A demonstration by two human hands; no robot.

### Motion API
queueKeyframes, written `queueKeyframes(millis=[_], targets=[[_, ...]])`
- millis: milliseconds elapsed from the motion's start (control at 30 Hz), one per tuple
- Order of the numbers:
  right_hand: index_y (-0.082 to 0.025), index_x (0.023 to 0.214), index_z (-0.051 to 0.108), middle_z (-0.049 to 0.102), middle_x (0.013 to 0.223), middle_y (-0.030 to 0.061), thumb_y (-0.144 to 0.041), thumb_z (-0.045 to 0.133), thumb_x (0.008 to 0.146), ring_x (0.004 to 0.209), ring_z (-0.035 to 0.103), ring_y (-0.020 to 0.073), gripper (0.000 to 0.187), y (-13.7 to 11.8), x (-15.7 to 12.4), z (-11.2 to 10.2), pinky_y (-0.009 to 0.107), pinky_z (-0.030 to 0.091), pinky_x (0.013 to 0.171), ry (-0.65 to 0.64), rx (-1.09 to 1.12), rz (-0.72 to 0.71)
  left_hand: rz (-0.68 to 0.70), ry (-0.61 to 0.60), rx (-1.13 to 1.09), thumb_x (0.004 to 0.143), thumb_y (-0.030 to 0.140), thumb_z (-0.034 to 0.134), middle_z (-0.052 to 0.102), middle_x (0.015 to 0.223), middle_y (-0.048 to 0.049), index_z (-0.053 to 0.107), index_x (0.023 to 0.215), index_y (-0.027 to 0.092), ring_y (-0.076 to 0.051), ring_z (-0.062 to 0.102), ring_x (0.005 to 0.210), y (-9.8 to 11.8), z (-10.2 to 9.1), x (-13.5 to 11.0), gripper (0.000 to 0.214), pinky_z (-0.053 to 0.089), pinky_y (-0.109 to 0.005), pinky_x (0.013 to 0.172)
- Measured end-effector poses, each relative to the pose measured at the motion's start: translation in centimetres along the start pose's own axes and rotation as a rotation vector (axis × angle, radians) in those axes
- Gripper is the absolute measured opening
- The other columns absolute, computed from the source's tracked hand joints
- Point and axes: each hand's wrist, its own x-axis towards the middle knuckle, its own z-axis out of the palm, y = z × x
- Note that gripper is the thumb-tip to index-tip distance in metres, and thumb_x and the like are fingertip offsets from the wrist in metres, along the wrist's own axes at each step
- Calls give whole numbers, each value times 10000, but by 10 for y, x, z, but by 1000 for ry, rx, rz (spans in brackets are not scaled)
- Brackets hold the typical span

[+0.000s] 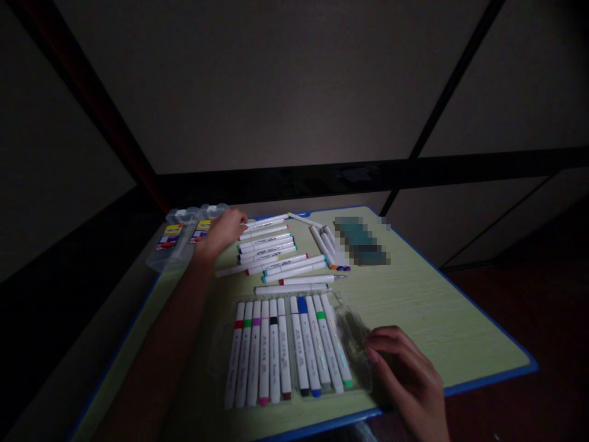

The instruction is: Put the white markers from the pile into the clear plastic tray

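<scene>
My left hand (227,226) reaches to the far left of the table, fingers curled at the near end of a white marker (267,221); its fingertips are partly hidden. At the lower right, my right hand (409,371) has thumb and fingers bent together at the edge of a clear plastic case (361,353). Inside that case, white markers (257,353) with coloured bands and ends stand side by side in two groups. Beyond the case, loose white markers (294,268) lie roughly in a row across the table.
Clear plastic cases with printed labels (170,238) sit at the table's far left corner. Several more markers (324,245) lie at a slant, beside a blurred greenish object (361,239). The table (442,331) has a blue edge, and a panelled wall (276,92) rises behind it.
</scene>
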Motion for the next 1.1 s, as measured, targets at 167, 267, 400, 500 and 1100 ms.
queueKeyframes(millis=[167,267,400,500,1100], targets=[[-209,779,572,570,772,14,-150,511,808,727,571,132,90,1,-1,-1,234,457,608,-6,-3,-7,19,65,151,775,168,456,575,1042,-126,606,991,100,-224,536,969,5,24,1,272,410,-306,855],[-210,783,566,568,771,12,-145,499,811,728,571,127,97,1,0,0,229,457,607,-5,-13,-15,9,54,162,806,187,442,558,1082,-134,578,1054,85,-225,517,1031,4,37,3,301,391,-297,910],[-208,782,565,568,764,12,-140,497,809,722,573,126,100,1,1,1,228,458,598,-9,-19,-14,-6,48,161,832,243,438,534,1154,-155,519,1150,62,-236,495,1086,0,52,5,374,367,-301,949],[-205,784,573,578,770,17,-139,503,803,724,579,134,98,1,0,0,238,463,598,-7,-15,-11,-9,16,130,852,277,414,494,1233,-177,458,1220,40,-238,458,1145,-6,61,5,440,332,-307,985],[-207,763,592,606,723,13,-157,519,799,677,597,140,95,-2,3,0,238,471,575,-52,14,4,-35,2,-181,735,195,454,673,882,-84,668,807,115,-193,583,844,-16,55,7,240,438,-265,769]])
